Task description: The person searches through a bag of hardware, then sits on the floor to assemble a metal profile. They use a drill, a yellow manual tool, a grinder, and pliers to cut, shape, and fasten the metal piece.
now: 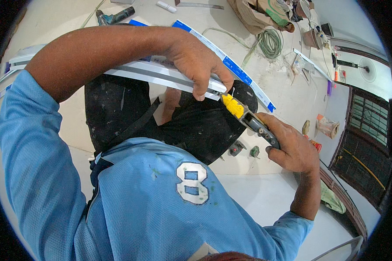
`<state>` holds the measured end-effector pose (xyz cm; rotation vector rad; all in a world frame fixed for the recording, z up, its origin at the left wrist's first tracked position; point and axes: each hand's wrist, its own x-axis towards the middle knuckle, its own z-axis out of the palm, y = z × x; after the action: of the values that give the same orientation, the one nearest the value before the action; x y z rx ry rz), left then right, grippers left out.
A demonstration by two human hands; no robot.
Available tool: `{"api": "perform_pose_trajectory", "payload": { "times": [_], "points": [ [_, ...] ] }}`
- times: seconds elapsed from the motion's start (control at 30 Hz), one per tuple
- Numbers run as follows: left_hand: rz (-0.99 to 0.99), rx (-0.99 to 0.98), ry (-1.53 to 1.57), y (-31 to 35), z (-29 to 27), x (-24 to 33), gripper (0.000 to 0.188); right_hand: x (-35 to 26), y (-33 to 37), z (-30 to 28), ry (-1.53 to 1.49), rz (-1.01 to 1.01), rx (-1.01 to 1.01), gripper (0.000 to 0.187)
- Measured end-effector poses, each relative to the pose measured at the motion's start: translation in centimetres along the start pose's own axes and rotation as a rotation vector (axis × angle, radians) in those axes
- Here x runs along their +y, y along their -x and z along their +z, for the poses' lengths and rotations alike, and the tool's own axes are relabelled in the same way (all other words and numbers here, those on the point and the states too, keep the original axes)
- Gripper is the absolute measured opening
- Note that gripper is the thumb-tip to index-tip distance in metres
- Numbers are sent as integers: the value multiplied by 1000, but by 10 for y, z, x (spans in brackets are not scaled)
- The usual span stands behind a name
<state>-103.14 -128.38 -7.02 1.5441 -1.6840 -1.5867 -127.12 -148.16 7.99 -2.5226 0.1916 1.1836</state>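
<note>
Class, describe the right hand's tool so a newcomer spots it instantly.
Start at the large blue shirt and follow its right sleeve to the right hand. That hand grips a tool with a dark handle, its tip at the end of a white strip. Its bright yellow head sets it apart from the strip.

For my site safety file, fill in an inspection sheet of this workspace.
Surface: pale floor, with scattered debris.
Job's things: white strip, with a yellow-headed hand tool at its end; blue-and-white strip on the floor.
Clutter: drill and brown bag.
Hands: left hand grips the white strip; right hand grips the tool's handle.
Cables: pale green coil; cable or hose, unclear.
Surroundings: fan and dark gridded panel at right.
</note>
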Motion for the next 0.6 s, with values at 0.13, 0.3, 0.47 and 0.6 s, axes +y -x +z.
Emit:
{"api": "perform_pose_trajectory", "payload": {
  "times": [0.13,0.3,0.47,0.6],
  "points": [
    [10,-4,8,2,-1,3,70,0,1,-1,-7,-20,-7,98],
    [14,7,8,2,0,4,73,-1,1,2,4,-22,13,96],
    [-37,6,-72,2,1,8,74,-17,-1,-5,52,18,-10,88],
    [-4,-38,-80,-3,-3,6,74,-29,-7,-8,109,79,-30,81]
  ]
}}
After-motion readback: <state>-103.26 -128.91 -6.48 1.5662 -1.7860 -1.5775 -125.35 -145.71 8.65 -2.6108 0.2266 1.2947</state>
